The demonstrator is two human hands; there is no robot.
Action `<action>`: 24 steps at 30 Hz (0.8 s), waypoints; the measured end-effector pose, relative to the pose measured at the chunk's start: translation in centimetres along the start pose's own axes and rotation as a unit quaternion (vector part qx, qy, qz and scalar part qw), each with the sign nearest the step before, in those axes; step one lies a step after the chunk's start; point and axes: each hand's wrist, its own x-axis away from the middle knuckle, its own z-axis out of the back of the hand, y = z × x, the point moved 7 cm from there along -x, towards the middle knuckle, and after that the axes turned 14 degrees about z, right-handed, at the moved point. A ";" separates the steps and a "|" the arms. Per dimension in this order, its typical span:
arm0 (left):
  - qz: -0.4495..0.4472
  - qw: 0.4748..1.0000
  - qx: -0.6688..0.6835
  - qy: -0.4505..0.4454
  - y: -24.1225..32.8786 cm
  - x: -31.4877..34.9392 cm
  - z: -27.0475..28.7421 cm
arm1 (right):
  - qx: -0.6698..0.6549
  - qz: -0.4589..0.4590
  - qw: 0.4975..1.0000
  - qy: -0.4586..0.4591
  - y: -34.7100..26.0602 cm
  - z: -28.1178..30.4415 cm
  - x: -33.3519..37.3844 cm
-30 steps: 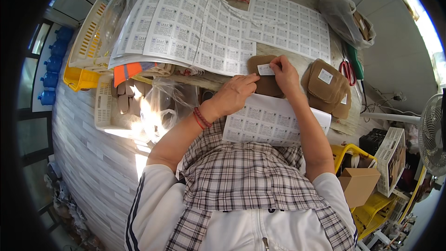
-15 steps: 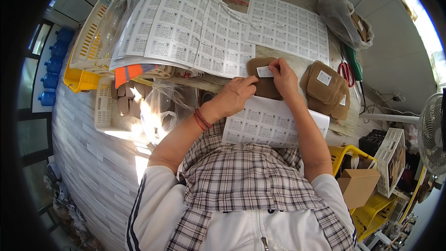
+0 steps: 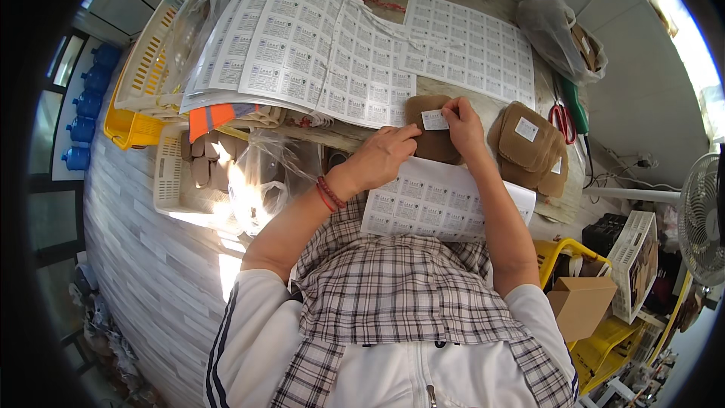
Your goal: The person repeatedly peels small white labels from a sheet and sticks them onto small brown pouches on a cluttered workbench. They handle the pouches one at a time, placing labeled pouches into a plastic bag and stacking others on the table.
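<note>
A brown rounded pad (image 3: 425,106) lies at the table's front edge between my hands. My left hand (image 3: 384,154) is closed, its bent fingertips at the pad's left edge; the thumb is mostly hidden. Between the thumb and fingers of my right hand (image 3: 464,128) is the right end of a small white printed label (image 3: 434,120), which lies over the pad. Whether the label is fully stuck down, I cannot tell. Below the pad, a printed label sheet (image 3: 423,195) covers my lap, partly under my right forearm. To the right sits a pile of brown pads (image 3: 532,147), some with white labels.
Large label sheets (image 3: 302,38) cover the table's left and middle, with another sheet (image 3: 472,49) behind. Red-handled scissors (image 3: 560,117) and a plastic bag (image 3: 555,34) lie at the right. A white crate (image 3: 170,181) stands low at left, a fan (image 3: 704,219) far right.
The label and my right fingertips have shifted slightly right and toward me over the pad. The pad has moved slightly right; my left hand stays at its edge.
</note>
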 end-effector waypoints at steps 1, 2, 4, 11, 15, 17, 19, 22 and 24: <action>0.001 1.000 0.000 -0.001 0.0 0.0 0.0 | 0.011 0.003 1.000 -0.001 -0.1 0.0 0.0; 0.002 1.000 0.001 -0.001 0.0 0.0 -0.1 | 0.021 0.006 1.000 -0.002 -0.1 0.0 0.0; 0.007 1.000 0.003 -0.005 0.0 0.0 -0.1 | 0.032 0.017 0.999 0.001 -0.4 0.0 0.1; 0.016 1.000 -0.018 0.001 1.1 -0.2 0.9 | 0.031 0.033 0.999 0.005 -1.0 -0.1 0.4; -0.024 0.997 -0.068 -0.008 1.5 -0.6 0.5 | 0.024 0.029 0.999 0.005 -1.6 0.1 0.4; -0.015 0.997 -0.069 -0.037 0.9 -0.4 -0.3 | 0.038 0.031 0.999 0.008 -1.8 0.0 0.6; -0.010 0.997 -0.065 -0.047 0.5 -0.4 -0.8 | 0.047 0.036 0.998 0.015 -2.2 0.1 0.7; -0.005 0.998 -0.057 -0.035 0.3 -0.2 -0.9 | 0.062 0.061 0.996 0.028 -3.2 0.2 0.9; -0.007 0.998 -0.050 -0.031 0.3 -0.3 -1.0 | 0.092 0.089 0.991 0.039 -3.9 0.3 1.2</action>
